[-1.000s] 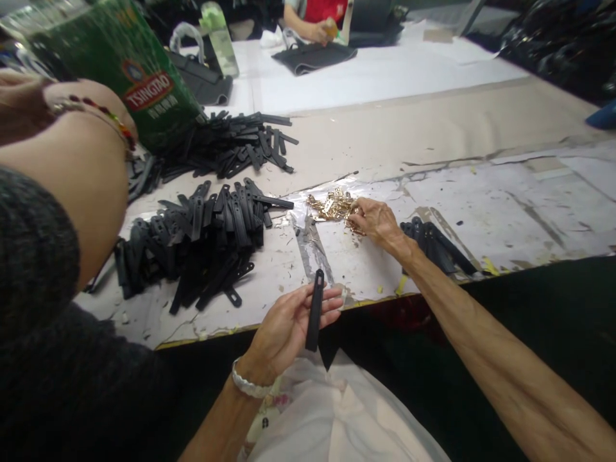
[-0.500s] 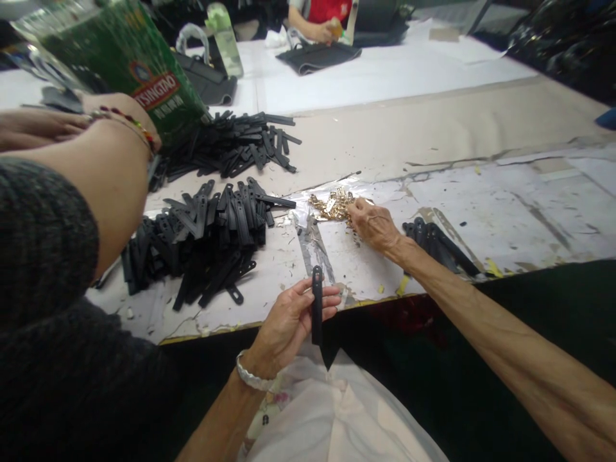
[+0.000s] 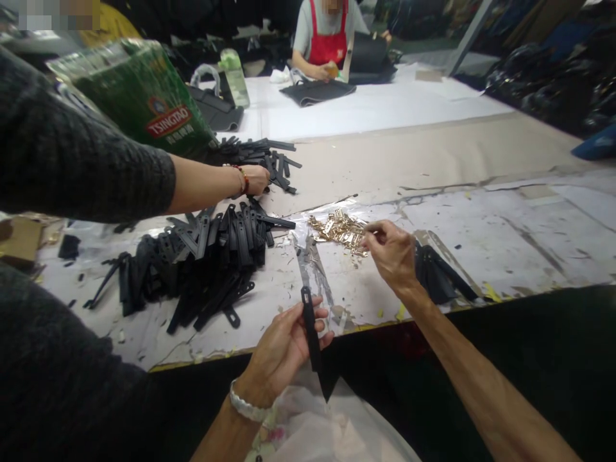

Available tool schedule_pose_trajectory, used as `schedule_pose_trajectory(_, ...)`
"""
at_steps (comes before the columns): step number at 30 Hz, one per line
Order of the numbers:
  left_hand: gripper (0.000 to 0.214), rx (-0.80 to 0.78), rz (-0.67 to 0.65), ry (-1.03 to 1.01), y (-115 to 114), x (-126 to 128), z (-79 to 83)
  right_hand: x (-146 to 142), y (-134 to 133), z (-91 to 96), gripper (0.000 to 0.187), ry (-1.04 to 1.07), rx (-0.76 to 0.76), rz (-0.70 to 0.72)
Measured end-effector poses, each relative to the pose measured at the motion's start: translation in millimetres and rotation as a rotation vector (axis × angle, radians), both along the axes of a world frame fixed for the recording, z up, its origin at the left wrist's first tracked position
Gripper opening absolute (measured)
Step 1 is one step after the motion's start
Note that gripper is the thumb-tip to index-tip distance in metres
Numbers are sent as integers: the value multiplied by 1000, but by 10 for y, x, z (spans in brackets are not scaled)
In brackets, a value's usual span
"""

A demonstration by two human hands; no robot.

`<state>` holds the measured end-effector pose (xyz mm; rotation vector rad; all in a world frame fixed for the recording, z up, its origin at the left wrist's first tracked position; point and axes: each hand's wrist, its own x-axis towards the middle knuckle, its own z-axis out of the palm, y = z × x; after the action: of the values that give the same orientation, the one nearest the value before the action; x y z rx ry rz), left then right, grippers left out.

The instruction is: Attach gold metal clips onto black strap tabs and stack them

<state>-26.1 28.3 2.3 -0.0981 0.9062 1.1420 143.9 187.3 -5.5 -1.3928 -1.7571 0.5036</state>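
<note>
Two hands work at a table (image 3: 433,154) strewn with black straps and gold fittings.
A tilted green carton (image 3: 139,96) reads "TSINGTAO", its inside hidden; a co-worker's hand (image 3: 255,179) rests by it. Nearer lies a heap of straps (image 3: 202,256). The left hand (image 3: 283,346) grips one black strap (image 3: 310,333) upright above the table's near edge. The right hand (image 3: 392,253) is pinched shut beside the gold fittings (image 3: 339,228).
</note>
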Motion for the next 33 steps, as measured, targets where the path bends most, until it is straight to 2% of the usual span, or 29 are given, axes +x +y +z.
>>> schedule_pose_trajectory(2, 22, -7, 1, -38, 0, 2, -3, -51, -272, 28, 12, 312, -223, 25)
schedule_pose_trajectory(4, 24, -5, -4, -60, -6, 3, -18, -108, -540, 1, 17, 538, -384, 48)
schedule_pose_trajectory(9, 21, 69, -2, -14, -46, 13, -37, -220, -1030, -70, 27, 830, -616, 40)
schedule_pose_trajectory(14, 23, 178, -16, 74, -62, 69, 24, -292, -1261, -41, 27, 887, -608, 14)
schedule_pose_trajectory(20, 27, 234, 30, 203, -29, 149, 61, -372, -1394, -100, 21, 804, -554, 35)
schedule_pose_trajectory(24, 34, 221, 14, 328, -9, 169, 41, -401, -1430, -125, 19, 763, -544, 44)
schedule_pose_trajectory(27, 36, 186, 16, 515, -3, 166, 4, -401, -1433, -104, 19, 794, -597, 61)
schedule_pose_trajectory(30, 32, 185, -13, 672, -10, 150, -21, -378, -1408, -65, 21, 881, -643, 74)
schedule_pose_trajectory(33, 23, 256, -67, 726, -24, 126, -10, -329, -1359, -29, 25, 969, -685, 123)
